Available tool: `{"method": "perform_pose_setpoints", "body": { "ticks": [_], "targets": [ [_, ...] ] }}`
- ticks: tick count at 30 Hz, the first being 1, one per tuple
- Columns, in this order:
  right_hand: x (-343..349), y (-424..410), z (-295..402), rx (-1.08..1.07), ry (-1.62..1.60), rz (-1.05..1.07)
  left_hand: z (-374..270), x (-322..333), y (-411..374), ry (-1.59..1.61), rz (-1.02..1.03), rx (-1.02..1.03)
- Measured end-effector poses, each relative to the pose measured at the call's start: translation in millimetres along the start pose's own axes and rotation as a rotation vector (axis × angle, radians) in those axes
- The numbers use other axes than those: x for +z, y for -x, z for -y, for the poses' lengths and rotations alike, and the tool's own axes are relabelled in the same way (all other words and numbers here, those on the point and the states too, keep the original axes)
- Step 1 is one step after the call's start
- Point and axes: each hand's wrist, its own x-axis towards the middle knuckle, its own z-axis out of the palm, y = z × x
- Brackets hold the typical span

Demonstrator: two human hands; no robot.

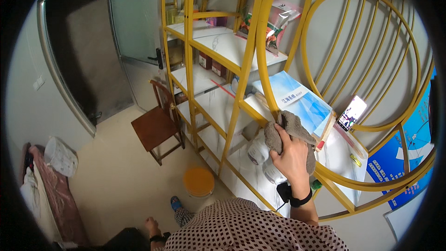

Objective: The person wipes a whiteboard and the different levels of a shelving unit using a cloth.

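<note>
My right hand (292, 157) is closed on a grey-brown cloth (294, 123), which it presses against the yellow metal ring frame (266, 59) of a display shelf. A blue and white printed booklet (296, 103) lies on the shelf board just beyond the cloth. Under my right hand, white plastic containers (258, 151) stand on a lower board, partly covered by the arm. My left hand (152, 226) hangs low by my side, away from the shelf. Its fingers look curled, but whether they hold anything is not visible.
A lit phone (352, 113) leans against the yellow bars, near a small yellow-green object (356, 160). A plastic snack bag (278, 24) sits on an upper board. On the floor are an orange bucket (198, 181) and a brown wooden chair (155, 130), near an open doorway (83, 48).
</note>
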Motion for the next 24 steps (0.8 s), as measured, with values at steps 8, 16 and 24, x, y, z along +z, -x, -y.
{"method": "perform_pose_setpoints", "body": {
  "ticks": [8, 16, 24],
  "targets": [
    [21, -62, 60, 0.18, 0.007, -0.074, -14, -7, -128, -0.585, 0.232, 0.107],
    [51, -161, 112, 0.111, 0.009, -0.5, -100, 28, -296, -0.96, 0.402, 0.415],
    [19, -242, 134, 0.089, 0.222, -0.739, -142, 90, -371, -1.506, 0.679, 0.766]
  ]
}}
